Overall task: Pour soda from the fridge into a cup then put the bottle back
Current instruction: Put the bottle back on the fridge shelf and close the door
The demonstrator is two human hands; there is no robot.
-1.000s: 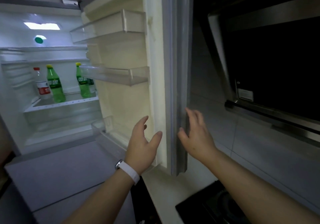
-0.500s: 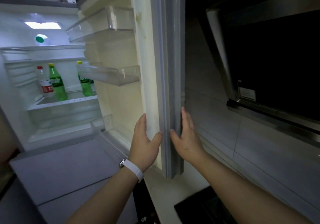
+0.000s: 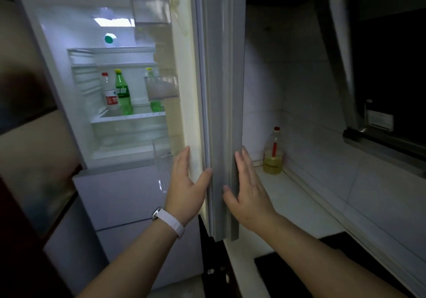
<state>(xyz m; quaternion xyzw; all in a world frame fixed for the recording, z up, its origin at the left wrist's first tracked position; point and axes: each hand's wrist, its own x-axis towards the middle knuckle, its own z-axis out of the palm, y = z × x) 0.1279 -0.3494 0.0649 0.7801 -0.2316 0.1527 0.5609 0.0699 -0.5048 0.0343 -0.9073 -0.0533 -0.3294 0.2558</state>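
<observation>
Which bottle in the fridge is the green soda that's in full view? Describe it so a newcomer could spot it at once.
Look into the lit fridge, left of its open door, to the shelf that carries three bottles. The green soda bottle is the middle one, with a yellow cap. The clear red-capped bottle stands at its left, and the other green bottle is half hidden behind a door bin.

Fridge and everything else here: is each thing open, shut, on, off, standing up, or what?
Door: open.
Fridge light: on.
Left hand: flat on the door's inner side.
Right hand: flat on the door's outer side.
Green bottles: upright, capped, on the shelf.
Red-capped bottle: upright, capped, beside them.
Oil bottle: upright, capped, partly full, on the counter.
</observation>
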